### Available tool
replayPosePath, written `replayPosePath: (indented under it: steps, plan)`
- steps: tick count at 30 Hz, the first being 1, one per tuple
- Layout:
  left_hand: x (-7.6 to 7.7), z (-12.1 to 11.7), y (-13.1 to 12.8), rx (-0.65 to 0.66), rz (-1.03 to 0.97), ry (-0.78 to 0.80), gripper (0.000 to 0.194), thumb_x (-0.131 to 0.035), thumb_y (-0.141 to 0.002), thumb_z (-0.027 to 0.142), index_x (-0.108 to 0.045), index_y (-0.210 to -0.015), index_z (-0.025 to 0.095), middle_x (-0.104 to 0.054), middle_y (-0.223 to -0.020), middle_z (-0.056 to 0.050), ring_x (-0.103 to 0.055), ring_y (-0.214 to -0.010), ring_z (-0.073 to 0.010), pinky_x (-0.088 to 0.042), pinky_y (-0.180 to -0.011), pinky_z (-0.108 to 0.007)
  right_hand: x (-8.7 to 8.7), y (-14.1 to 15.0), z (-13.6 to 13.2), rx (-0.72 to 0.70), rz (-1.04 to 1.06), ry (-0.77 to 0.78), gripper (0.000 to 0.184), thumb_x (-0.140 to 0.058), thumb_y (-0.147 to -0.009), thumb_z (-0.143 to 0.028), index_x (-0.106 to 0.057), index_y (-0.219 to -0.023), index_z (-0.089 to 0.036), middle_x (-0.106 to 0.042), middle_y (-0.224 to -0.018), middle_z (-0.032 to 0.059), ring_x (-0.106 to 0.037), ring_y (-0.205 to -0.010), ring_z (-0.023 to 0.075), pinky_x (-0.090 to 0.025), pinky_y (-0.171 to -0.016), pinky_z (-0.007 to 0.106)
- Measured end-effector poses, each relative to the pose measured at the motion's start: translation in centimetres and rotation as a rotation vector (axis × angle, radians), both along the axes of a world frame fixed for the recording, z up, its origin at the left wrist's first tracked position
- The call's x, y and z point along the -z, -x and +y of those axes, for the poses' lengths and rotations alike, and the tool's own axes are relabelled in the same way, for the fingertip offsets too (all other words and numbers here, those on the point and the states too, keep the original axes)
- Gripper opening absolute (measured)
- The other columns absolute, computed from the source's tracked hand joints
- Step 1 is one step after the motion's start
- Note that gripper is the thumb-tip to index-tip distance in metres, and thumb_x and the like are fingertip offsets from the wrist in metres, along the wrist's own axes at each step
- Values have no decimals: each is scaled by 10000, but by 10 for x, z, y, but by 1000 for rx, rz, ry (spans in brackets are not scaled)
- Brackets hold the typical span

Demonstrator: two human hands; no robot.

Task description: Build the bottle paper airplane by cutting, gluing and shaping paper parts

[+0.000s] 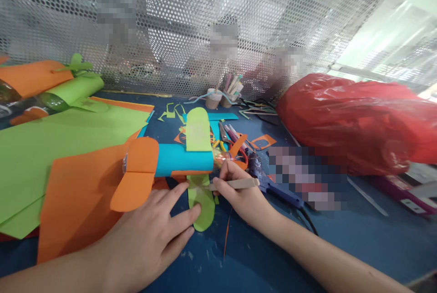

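A plane-shaped craft lies in front of me: a plastic bottle wrapped in blue paper [180, 158], with an orange tail [139, 161] at its left end. One light green wing [198, 129] sticks out on the far side. The near green wing [205, 211] lies under the fingertips of my left hand [167, 224], which are stretched out and apart. In my right hand [239, 195] is a pale pen [241, 183], its tip at the near wing beside the blue body. Orange propeller blades [238, 145] stand at the bottle's neck, just beyond my right hand.
Green [68, 136] and orange [82, 192] sheets lie at left, with other paper-wrapped bottles [71, 90] behind. Right of the craft are scissors [224, 133] and a blue glue gun [282, 192]. Cups [213, 99], a red plastic bag [348, 120] and a perforated metal screen [191, 19] stand farther back.
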State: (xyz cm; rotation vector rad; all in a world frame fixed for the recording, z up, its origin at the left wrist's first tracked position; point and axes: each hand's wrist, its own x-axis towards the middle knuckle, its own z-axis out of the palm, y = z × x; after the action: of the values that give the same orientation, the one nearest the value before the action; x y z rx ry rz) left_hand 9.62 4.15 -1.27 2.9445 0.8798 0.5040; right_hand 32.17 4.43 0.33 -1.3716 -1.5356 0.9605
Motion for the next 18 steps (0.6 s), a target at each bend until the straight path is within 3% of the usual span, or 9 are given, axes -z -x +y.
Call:
replayPosePath:
  steps: [18]
  plan:
    - [0, 1, -1, 5, -12, -23, 425, -296, -1024, 340, -649, -1256, 286, -578, -1314, -218, -669, -980, -365, -599, -671, -573, -2, 0, 1, 14, -22, -5, 190, -546, -800, -247, -398, -680, -245, -492, -602, -52, -472, -576, 137, -368, -553, 270]
